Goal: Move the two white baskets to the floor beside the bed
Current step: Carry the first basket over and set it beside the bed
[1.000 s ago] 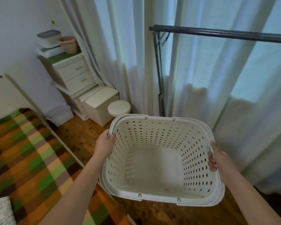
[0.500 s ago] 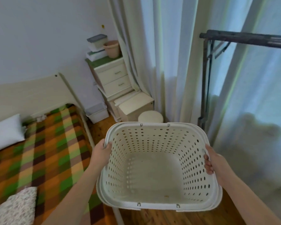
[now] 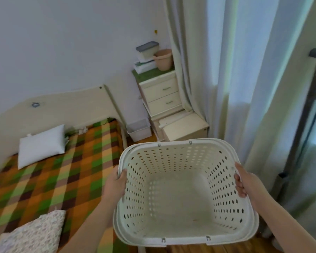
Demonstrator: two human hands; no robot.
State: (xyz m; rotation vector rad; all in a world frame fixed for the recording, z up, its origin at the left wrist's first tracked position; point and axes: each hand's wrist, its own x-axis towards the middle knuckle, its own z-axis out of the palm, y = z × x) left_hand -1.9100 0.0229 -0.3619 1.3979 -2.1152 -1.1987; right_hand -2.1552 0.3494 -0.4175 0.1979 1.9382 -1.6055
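A white perforated basket point(image 3: 181, 196) is held in the air in front of me, empty inside. A second rim shows under its lower left edge, so two baskets appear nested together. My left hand point(image 3: 116, 183) grips the left rim. My right hand point(image 3: 244, 181) grips the right rim. The bed point(image 3: 49, 172), with a green, orange and brown checked cover, lies to the left, and the basket's left side hangs over its edge. A strip of wooden floor point(image 3: 217, 248) shows below the basket.
A white pillow point(image 3: 41, 146) and a speckled cushion point(image 3: 31, 233) lie on the bed. White drawers point(image 3: 162, 96) with a pot and boxes on top, a low cabinet point(image 3: 184, 126) and a small bin point(image 3: 140, 129) stand ahead. Curtains point(image 3: 226, 70) and a dark rack point(image 3: 306, 114) are on the right.
My view has swung left: the bed and headboard now fill the left side, and the dark rack has slid to the right edge. Both hands keep the same grip on the basket.
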